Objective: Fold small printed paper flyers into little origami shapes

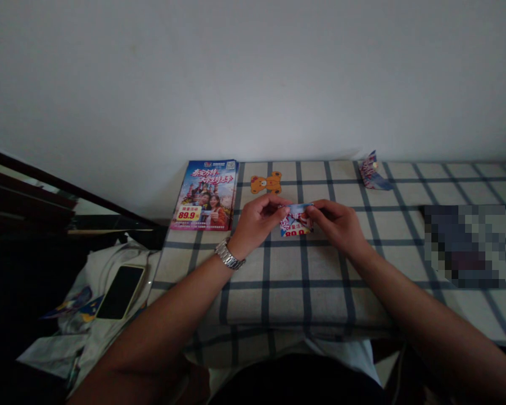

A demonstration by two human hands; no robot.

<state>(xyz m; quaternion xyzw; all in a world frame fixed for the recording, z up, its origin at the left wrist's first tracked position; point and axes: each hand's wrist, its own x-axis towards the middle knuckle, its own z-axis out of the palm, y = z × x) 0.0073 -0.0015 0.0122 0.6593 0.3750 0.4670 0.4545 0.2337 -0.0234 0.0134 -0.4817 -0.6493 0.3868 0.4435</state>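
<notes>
A small folded colourful paper flyer lies at the middle of the checked tablecloth. My left hand, with a metal watch on its wrist, pinches the paper's left edge. On the other side, my right hand pinches its right edge. Both hands have curled fingers closed on the paper, just above the cloth.
A stack of colourful flyers lies at the table's far left, an orange bear-shaped cutout beside it. A folded paper piece stands at the back. A pixelated patch sits right. A phone rests on cloth to the left.
</notes>
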